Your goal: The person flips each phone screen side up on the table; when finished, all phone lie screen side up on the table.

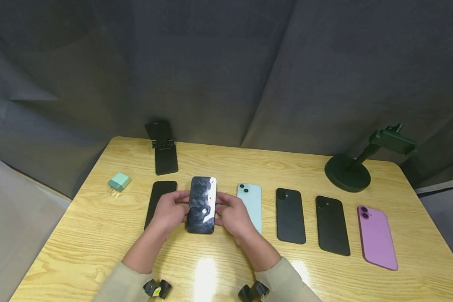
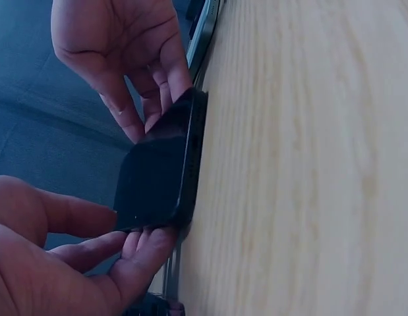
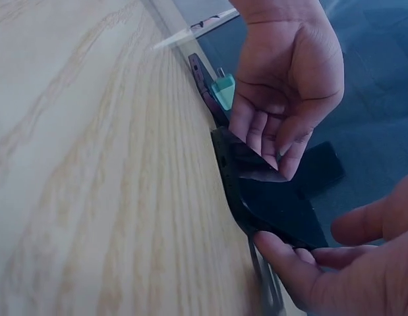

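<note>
A dark smartphone [image 1: 201, 205], its glossy screen facing up with bright reflections, sits between both hands close over the table. At its left long edge, my left hand [image 1: 169, 213] grips it with thumb and fingers. The right hand [image 1: 235, 213] holds the opposite edge the same way. In the left wrist view the phone [image 2: 154, 174] shows its bottom edge just beside the wood surface. Partly hidden behind my left hand lies a black phone [image 1: 160, 197]; a pale mint phone [image 1: 251, 203] with two camera lenses is partly covered by the right hand.
Two black phones [image 1: 290, 216] [image 1: 333, 225] and a pink phone [image 1: 378, 238] lie in a row to the right. A black folding stand [image 1: 166, 159], a mint charger plug [image 1: 119, 181] and a dark green round-based phone holder [image 1: 348, 174] stand farther back on the wooden table [image 1: 79, 251].
</note>
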Motion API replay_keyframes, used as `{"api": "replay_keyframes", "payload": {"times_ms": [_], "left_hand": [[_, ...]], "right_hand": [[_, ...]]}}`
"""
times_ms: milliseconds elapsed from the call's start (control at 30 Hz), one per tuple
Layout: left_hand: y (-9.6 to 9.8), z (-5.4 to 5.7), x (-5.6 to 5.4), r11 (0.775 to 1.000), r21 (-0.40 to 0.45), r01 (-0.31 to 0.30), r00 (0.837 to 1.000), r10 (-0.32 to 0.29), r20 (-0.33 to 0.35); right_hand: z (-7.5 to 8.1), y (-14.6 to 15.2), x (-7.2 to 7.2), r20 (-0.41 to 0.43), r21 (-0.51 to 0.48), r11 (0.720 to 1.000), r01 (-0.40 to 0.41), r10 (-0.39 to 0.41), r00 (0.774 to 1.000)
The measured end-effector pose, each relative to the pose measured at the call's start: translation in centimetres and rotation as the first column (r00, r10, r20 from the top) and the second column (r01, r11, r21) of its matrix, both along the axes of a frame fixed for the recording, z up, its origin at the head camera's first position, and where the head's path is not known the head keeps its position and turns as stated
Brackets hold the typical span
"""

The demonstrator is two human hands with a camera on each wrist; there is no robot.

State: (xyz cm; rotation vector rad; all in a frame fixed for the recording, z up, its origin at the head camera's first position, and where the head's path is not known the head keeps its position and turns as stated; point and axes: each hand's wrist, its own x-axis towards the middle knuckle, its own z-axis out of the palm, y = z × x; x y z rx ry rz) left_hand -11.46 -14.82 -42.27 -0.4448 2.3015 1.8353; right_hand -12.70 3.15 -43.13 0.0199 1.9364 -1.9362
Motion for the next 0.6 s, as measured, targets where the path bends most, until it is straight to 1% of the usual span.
{"api": "replay_keyframes", "payload": {"times_ms": [133, 200, 400, 600], "left_hand": [[-0.1, 0.3, 0.2, 1.0, 0.02, 0.0, 1.0, 0.0, 0.004], [-0.3, 0.5, 0.3, 0.999, 0.038, 0.005, 1.0, -0.005, 0.009], [-0.4, 0.9, 0.8, 0.997, 0.074, 0.018, 0.999, -0.02, 0.034], [-0.5, 0.8, 1.1, 0.996, 0.085, 0.021, 0.999, -0.024, 0.033]], "right_hand": [[0.1, 0.1, 0.0, -0.005, 0.058, 0.998, -0.008, 0.008, 1.0], [0.1, 0.2, 0.0, -0.005, 0.07, 0.997, -0.017, 0.017, 1.0], [0.2, 0.4, 0.2, 0.005, 0.055, 0.997, -0.057, 0.056, 0.998], [0.3, 0.5, 0.3, 0.007, 0.061, 0.995, -0.078, 0.078, 0.997]]}}
